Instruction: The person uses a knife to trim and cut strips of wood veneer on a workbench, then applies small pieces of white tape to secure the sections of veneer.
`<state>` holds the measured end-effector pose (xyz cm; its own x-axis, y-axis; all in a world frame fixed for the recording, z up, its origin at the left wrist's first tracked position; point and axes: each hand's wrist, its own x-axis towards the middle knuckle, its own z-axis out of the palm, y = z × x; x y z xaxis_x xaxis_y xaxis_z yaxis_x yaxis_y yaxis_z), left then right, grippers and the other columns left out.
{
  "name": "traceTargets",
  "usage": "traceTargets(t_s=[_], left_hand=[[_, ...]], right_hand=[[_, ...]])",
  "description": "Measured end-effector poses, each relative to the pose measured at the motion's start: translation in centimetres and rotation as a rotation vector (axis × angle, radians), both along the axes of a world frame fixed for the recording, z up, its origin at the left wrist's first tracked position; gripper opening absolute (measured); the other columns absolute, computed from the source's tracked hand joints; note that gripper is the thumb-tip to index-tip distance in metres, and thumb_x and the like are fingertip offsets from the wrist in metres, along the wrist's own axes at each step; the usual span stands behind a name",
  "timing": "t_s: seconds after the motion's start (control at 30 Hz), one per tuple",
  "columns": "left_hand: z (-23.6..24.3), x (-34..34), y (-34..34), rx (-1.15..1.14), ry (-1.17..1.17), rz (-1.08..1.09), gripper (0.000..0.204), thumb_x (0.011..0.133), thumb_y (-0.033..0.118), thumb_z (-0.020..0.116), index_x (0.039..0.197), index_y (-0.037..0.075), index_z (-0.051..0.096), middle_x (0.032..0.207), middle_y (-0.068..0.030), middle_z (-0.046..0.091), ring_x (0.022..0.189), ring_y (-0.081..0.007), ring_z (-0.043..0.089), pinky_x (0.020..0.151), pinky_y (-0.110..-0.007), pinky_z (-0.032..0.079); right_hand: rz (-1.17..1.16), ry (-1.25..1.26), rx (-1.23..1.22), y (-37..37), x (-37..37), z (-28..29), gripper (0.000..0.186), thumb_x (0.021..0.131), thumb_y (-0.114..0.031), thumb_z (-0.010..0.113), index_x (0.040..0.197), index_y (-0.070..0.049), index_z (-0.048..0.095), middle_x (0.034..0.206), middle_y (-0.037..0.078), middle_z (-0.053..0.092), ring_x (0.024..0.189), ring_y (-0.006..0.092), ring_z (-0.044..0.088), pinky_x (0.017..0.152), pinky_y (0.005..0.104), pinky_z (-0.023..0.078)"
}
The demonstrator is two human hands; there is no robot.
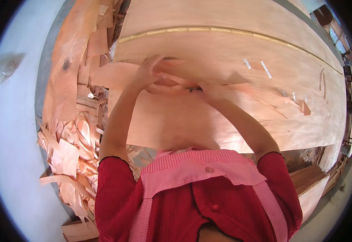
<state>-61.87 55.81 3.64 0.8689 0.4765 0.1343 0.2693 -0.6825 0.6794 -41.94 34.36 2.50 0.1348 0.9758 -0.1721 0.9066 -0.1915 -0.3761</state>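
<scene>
Left hand lay palm down, fingers spread and slightly curled, pressing on a loose strip of thin pinkish-orange wood veneer that stuck out leftward past the edge of the stack. Right hand sat just beside it to the right, closed around a small dark tool whose tip showed between the two hands; what kind of tool could not be told. Both hands rested near the middle of the large top sheet of pale orange veneer, which was torn and ragged along a line running right from the hands. Short white tape strips were stuck across splits farther right on that sheet, well apart from the hands. Beyond the hands, a yellowish taped seam ran in a curve across the width of the sheets. Off the left edge of the stack lay a heap of broken orange veneer scraps, against a pale grey floor. Forearms were bare; red sleeves and a pink checked collar filled the lower view.
</scene>
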Motion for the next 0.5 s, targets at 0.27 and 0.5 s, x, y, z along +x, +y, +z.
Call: traceTargets(t_s=[0.27, 0.5], left_hand=[[-1.1, -8.4, 4.1, 0.57, 0.184, 0.256, 0.043, 0.078, 0.01, 0.054, 0.121, 0.013, 0.049, 0.125, -0.0066, 0.048, 0.119, -0.0304, 0.039, 0.102, -0.051, 0.023], [3.5, -12.2, 5.2, 0.388, 0.419, -0.146, 0.012, 0.075, 0.011, 0.057, 0.086, 0.011, 0.062, 0.091, -0.0028, 0.061, 0.096, -0.0216, 0.054, 0.095, -0.041, 0.034]], right_hand=[[0.044, 0.06, 0.138, -1.4, -0.9, 2.4, 0.031, 0.08, -0.022, 0.058, 0.108, -0.011, 0.051, 0.086, 0.012, 0.061, 0.077, 0.0302, 0.058, 0.063, 0.0411, 0.047], [0.08, 0.134, 0.017, -5.2, -3.0, 3.3, 0.025, 0.075, -0.011, 0.062, 0.099, -0.008, 0.058, 0.085, 0.011, 0.06, 0.071, 0.0289, 0.058, 0.061, 0.0383, 0.047]])
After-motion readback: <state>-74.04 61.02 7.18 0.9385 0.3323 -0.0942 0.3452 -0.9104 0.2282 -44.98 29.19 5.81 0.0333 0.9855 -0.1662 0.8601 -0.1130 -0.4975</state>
